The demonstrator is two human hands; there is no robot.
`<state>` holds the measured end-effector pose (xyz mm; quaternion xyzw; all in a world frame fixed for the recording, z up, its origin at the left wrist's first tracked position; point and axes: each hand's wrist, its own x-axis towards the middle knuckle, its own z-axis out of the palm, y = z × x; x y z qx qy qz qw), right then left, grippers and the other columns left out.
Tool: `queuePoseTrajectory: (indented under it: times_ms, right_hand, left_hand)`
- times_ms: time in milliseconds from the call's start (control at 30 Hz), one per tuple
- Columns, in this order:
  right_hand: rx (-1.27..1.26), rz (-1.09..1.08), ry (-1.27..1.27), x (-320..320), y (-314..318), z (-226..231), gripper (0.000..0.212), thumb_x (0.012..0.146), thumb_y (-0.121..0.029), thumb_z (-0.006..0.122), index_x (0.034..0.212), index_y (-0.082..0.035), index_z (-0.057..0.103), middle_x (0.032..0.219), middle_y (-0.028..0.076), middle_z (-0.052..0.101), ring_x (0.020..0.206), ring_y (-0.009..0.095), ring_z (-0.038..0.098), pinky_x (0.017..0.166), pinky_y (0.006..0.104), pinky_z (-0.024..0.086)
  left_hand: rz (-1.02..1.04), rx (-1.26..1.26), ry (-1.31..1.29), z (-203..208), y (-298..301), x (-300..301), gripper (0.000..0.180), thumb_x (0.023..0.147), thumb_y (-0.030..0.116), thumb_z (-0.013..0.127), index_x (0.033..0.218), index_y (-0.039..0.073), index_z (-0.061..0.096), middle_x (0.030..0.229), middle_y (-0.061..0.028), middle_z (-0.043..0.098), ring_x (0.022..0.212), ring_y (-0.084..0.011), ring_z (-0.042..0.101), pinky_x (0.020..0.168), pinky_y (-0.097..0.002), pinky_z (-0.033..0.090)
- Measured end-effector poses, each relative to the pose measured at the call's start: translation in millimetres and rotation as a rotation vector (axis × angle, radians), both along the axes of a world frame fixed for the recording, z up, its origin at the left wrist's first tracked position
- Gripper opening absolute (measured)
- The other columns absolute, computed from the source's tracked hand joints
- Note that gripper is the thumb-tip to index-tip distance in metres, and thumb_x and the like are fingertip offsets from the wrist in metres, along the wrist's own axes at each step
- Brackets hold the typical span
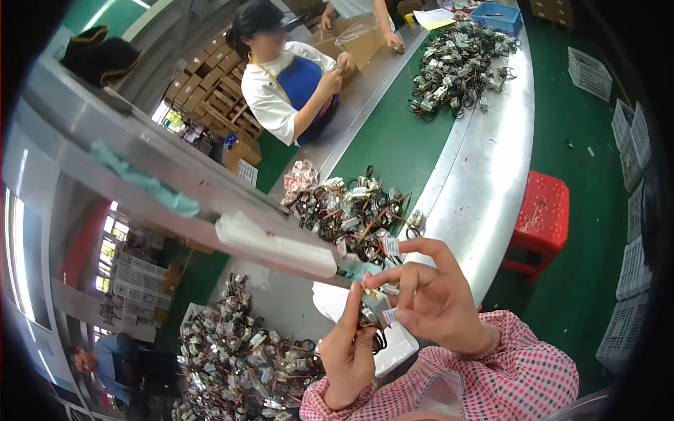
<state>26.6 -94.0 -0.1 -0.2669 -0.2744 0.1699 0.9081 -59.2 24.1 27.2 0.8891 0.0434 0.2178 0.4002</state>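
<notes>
My left hand [345, 354] is closed on a small part with a coiled black cable [370, 324], its thumb and index finger pressed against it. The part's exact kind is partly hidden by the fingers. My right hand [442, 291] meets the left fingertips, its index finger and thumb bent around the same spot. One small white printed label [390, 246] shows at the right index finger and another label [390, 316] at the right thumb. Just beyond my hands lies a pile of cabled parts [351, 207] on the green belt.
A larger heap of cabled parts [225, 351] lies at lower left. Across the belt another pile [460, 67] sits near a blue bin [496, 17]. A grey metal beam [175, 182] crosses at left. A red stool [542, 210] stands right; a co-worker [295, 77] works opposite.
</notes>
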Motion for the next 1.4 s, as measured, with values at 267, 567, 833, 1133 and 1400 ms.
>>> queuePoseTrajectory:
  times_ms: [267,567,833,1133,1400]
  right_hand:
    - [-0.015,0.03,0.056,19.9,2.1,-9.9,0.064,0.077,0.008,0.057,0.129,-0.002,0.021,0.075,0.004,0.051,0.112,0.026,0.049,0.091,0.0362,0.043]
    - [-0.013,-0.005,0.114,26.5,6.0,-16.5,0.063,0.076,0.008,0.057,0.128,-0.002,0.023,0.074,0.002,0.051,0.11,0.026,0.051,0.094,0.0363,0.04]
    - [-0.041,-0.009,0.142,27.6,7.7,-18.1,0.064,0.074,0.01,0.057,0.128,-0.001,0.023,0.075,0.003,0.051,0.11,0.027,0.051,0.093,0.0356,0.041]
    - [-0.033,-0.025,0.157,27.2,13.0,-19.1,0.063,0.074,0.011,0.056,0.127,0.0,0.024,0.074,0.003,0.051,0.109,0.027,0.052,0.094,0.0364,0.041]
    - [-0.046,-0.019,0.17,31.8,15.9,-18.1,0.063,0.073,0.01,0.056,0.127,0.001,0.024,0.074,0.002,0.05,0.109,0.027,0.052,0.097,0.0385,0.037]
  left_hand:
    - [-0.034,0.013,-0.035,-12.2,3.8,21.1,0.051,0.082,-0.005,0.05,0.131,0.001,0.039,0.085,-0.0132,0.064,0.06,-0.0101,0.054,0.056,-0.0225,0.044]
    - [0.072,-0.036,-0.018,-17.6,-6.4,31.9,0.048,0.082,-0.002,0.045,0.13,0.001,0.042,0.065,0.0005,0.049,0.059,-0.0047,0.041,0.052,-0.018,0.034]
    - [0.011,-0.011,0.011,-20.8,1.6,33.2,0.052,0.082,-0.007,0.047,0.132,0.003,0.039,0.079,-0.009,0.06,0.058,-0.0069,0.047,0.053,-0.0202,0.04]
    - [0.09,-0.033,-0.032,-24.0,-0.6,35.2,0.046,0.083,-0.001,0.045,0.129,0.001,0.043,0.062,0.0023,0.046,0.057,-0.0036,0.038,0.051,-0.0174,0.032]
    - [0.063,-0.015,0.036,-23.2,5.4,36.2,0.05,0.083,-0.007,0.047,0.132,0.002,0.039,0.088,-0.0122,0.062,0.063,-0.0071,0.049,0.056,-0.0208,0.042]
